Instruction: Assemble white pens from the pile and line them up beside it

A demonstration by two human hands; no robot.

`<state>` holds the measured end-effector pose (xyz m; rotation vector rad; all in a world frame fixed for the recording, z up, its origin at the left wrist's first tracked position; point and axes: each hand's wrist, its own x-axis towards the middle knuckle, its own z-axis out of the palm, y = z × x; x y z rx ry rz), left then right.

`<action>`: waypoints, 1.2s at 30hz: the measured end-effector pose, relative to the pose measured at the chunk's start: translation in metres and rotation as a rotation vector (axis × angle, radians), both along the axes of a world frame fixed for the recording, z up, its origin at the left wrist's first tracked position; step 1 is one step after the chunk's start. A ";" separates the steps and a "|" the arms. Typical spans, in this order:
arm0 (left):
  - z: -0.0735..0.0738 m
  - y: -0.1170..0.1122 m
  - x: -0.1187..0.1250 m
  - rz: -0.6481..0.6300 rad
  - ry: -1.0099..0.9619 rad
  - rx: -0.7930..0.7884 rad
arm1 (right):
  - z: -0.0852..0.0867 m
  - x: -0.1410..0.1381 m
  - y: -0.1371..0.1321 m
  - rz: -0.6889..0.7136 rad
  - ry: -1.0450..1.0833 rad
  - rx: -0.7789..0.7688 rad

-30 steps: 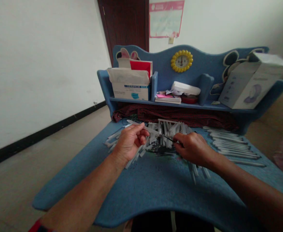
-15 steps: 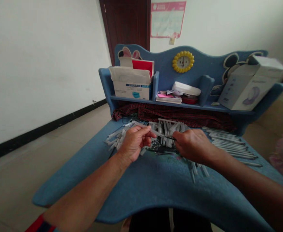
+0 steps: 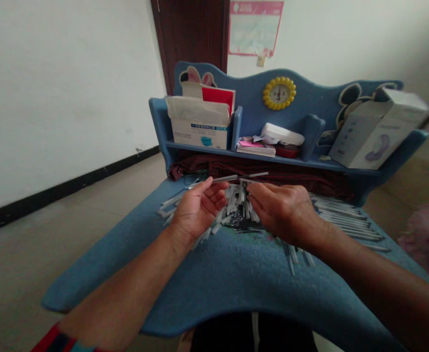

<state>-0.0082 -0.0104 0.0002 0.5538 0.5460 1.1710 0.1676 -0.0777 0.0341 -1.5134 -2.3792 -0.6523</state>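
Head view: my left hand (image 3: 196, 208) has thumb and forefinger closed on a slender pale rod (image 3: 225, 179), held level, presumably to keep it clear of the loose tubes (image 3: 232, 198) below. My right hand (image 3: 286, 210) has its fingers bunched beside them; whether they grip anything, I cannot tell. The desk's (image 3: 214, 288) near side offers working room; the shelf (image 3: 200, 145) bounds the far side.

The tubes (image 3: 232, 199) look like smooth plastic, the desk (image 3: 214, 274) matt, the cloth (image 3: 288, 177) woven.
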 end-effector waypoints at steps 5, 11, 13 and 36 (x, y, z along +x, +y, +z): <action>0.002 -0.001 -0.002 0.021 -0.033 0.029 | -0.030 0.032 0.001 -0.204 -0.054 -0.362; 0.003 -0.003 0.001 0.019 -0.027 0.021 | -0.048 0.038 -0.004 -0.264 -0.172 -0.525; 0.003 -0.003 0.001 0.024 -0.027 0.022 | -0.050 0.034 -0.005 -0.287 -0.181 -0.525; -0.007 -0.008 0.006 -0.079 0.116 0.062 | -0.051 0.038 -0.001 0.312 1.132 -0.643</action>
